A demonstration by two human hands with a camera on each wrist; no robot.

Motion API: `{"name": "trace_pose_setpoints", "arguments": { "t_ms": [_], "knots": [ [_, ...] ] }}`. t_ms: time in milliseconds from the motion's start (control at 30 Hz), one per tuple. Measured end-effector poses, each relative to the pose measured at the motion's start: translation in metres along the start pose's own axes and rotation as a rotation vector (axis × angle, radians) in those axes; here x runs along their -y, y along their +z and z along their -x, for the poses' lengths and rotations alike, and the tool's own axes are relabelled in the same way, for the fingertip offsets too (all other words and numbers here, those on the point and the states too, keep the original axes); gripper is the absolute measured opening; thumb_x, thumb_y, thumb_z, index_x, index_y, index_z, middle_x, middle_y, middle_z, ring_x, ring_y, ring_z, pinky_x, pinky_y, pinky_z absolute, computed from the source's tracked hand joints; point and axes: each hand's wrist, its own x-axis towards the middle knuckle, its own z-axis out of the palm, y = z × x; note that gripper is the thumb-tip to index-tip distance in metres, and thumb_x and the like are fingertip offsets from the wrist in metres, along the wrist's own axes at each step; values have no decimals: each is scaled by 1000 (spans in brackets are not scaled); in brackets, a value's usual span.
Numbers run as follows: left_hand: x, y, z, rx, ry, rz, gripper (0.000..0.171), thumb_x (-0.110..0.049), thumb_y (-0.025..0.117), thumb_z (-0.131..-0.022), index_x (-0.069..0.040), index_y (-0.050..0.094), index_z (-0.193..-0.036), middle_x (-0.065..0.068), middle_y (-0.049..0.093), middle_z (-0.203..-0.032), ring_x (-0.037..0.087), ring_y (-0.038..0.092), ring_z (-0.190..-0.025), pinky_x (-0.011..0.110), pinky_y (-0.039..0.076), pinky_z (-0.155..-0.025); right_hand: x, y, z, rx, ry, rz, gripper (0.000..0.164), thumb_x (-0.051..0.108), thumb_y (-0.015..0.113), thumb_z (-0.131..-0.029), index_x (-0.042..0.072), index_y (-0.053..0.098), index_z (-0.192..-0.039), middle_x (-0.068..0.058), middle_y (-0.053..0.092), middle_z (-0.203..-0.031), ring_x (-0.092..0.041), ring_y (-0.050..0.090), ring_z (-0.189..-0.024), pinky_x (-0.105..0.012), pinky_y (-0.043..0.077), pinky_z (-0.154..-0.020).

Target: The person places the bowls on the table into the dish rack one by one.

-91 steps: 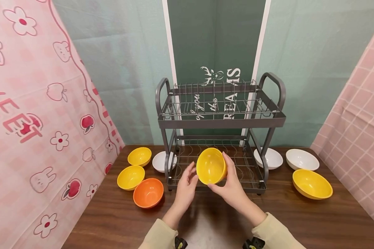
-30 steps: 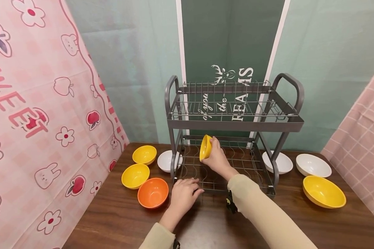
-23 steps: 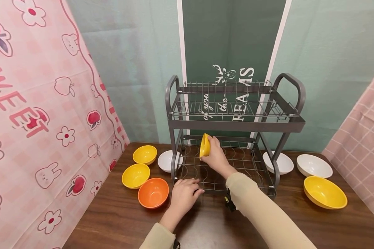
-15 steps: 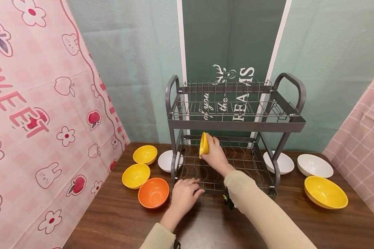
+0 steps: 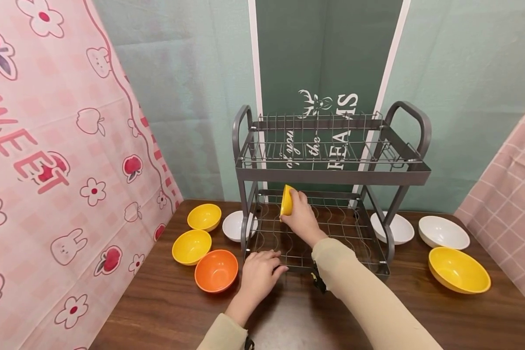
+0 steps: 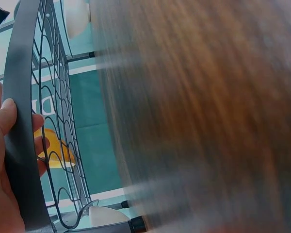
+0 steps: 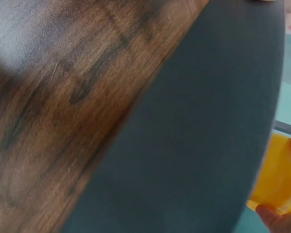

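Note:
My right hand [image 5: 303,218] holds a small yellow bowl [image 5: 286,200] tipped up on its side, rim facing left, within the lower shelf of a grey two-tier dish rack [image 5: 332,177]. Finger and thumb tips grip the yellow bowl [image 7: 277,177] in the right wrist view. My left hand [image 5: 259,273] is at the front left of the lower shelf. In the left wrist view its thumb lies on the outside of the rack's front rail [image 6: 20,121] and its fingers curl over to the inner side. Behind the wires there, the yellow bowl [image 6: 58,151] shows.
Left of the rack stand two yellow bowls [image 5: 204,217] [image 5: 191,247], an orange bowl [image 5: 216,271] and a white bowl [image 5: 235,226]. On the right are two white bowls [image 5: 395,229] [image 5: 444,232] and a larger yellow bowl [image 5: 459,270]. Wooden table [image 5: 157,311] lies underneath.
Earlier the yellow bowl was between both hands before the rack. The right hand has carried it onto the lower shelf, turned sideways; the left hand has moved to the front rail. Lately the bowl inches backward.

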Motion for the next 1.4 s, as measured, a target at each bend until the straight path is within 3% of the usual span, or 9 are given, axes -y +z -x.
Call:
{"name": "trace_pose_setpoints", "arguments": {
  "t_ms": [433, 633, 933, 1200, 1400],
  "knots": [
    [0, 0, -1, 25, -16, -4, 24, -46, 62, -82, -25, 72, -79, -13, 69, -104, 8, 63, -100, 27, 46, -81, 9, 7, 4, -13, 68, -61, 82, 16, 71, -79, 13, 23, -145, -21, 19, -149, -45, 43, -120, -52, 46, -94],
    [0, 1, -2, 29, -19, -7, 24, -47, 63, -82, -25, 72, -78, -13, 69, -104, 7, 63, -100, 27, 46, -81, 12, 12, 3, -49, 113, -77, 82, 16, 71, -79, 16, 23, -145, -19, 18, -151, -43, 46, -118, -50, 48, -91],
    [-1, 0, -1, 16, -10, -8, 22, -46, 64, -81, -25, 73, -80, -12, 69, -103, 8, 63, -98, 27, 46, -80, 12, 16, 3, -45, 143, -2, 87, 21, 70, -80, 26, 17, -148, -16, 16, -153, -44, 50, -112, -53, 48, -87],
    [-1, 2, -1, 23, -8, -4, 22, -45, 64, -81, -24, 72, -78, -13, 69, -104, 7, 63, -99, 27, 46, -82, 12, 17, 2, -52, 162, -14, 87, 21, 70, -80, 25, 16, -149, -16, 17, -153, -44, 51, -112, -58, 40, -94],
    [0, 3, -1, -2, 0, -1, 21, -44, 66, -80, -24, 71, -76, -12, 69, -102, 8, 63, -98, 27, 46, -81, 14, 20, 3, -50, 156, -45, 86, 19, 69, -81, 27, 16, -148, -14, 15, -154, -44, 49, -115, -55, 45, -92]
  ]
}}
